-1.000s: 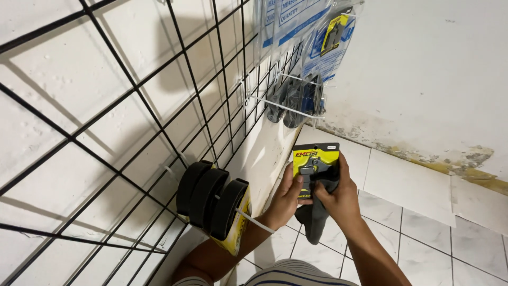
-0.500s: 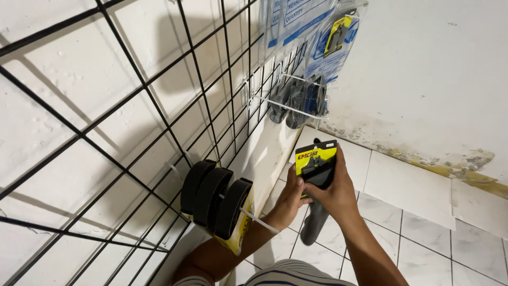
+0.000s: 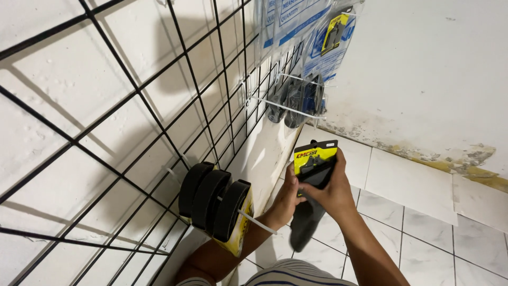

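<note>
Item: packaged dark part (image 3: 312, 185) on a yellow-and-black header card, long black body hanging below the card toward the floor. It is sitting in the lower middle of the head view, just in front of the wall base, held up between both hands.

Left hand (image 3: 288, 197): reaching up from below beside the wire grid, fingers closing on the left edge of the package, behind the card.

Right hand (image 3: 333, 193): wrapping around the right side of the package, thumb lying across the front just under the yellow card; grip is closed on it.

Wire grid panel (image 3: 159, 106): black, leaning against the white wall and filling the left half of the view.

Black rolls (image 3: 211, 198): three, sitting side by side on a white hook (image 3: 256, 221) that is sticking out from the grid, with yellow card backing behind them, just left of the left forearm.

Upper hook stock (image 3: 296, 98): dark packaged parts hanging on white pegs, well above the hands.

Clear bags (image 3: 317, 37): blue-printed, hanging at the top, one showing a yellow card.

Floor tiles (image 3: 413, 222): white, lying under the arms; the wall above them is showing stained, flaking paint.
</note>
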